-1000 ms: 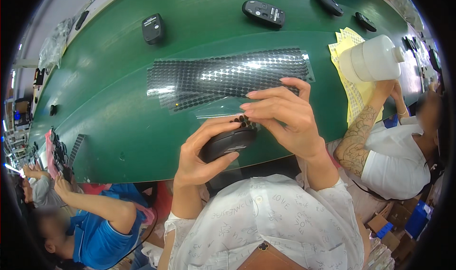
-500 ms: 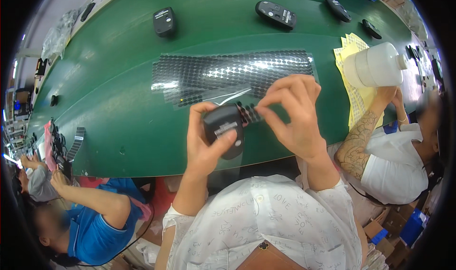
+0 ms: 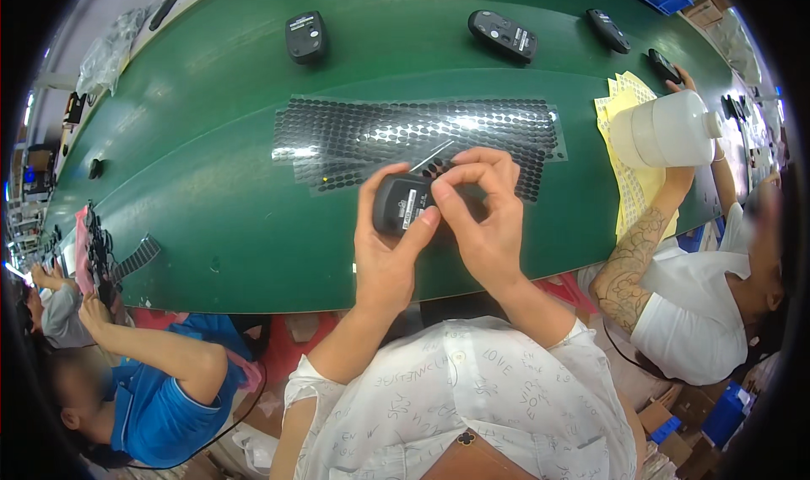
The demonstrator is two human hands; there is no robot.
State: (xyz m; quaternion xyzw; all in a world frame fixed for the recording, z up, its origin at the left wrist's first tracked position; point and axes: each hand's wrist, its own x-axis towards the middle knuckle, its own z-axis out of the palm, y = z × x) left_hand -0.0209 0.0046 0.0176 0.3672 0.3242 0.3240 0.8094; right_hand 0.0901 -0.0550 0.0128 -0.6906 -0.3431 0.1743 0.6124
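Mouse (image 3: 398, 205) of smooth, rounded black plastic, clasped in the left hand (image 3: 388, 256) above the green worktop (image 3: 224, 227), toward its near edge — the right hand (image 3: 485, 227) bunches against its side, what it grips unclear. Beyond lie glossy, black-dotted film sheets (image 3: 396, 126); co-workers (image 3: 173, 396) in blue and white flank the near edge.

The table (image 3: 228, 261) is green (and shiny). Black mice (image 3: 305, 38), dotted sheets (image 3: 413, 130) and yellow papers (image 3: 629, 195) lie on it.
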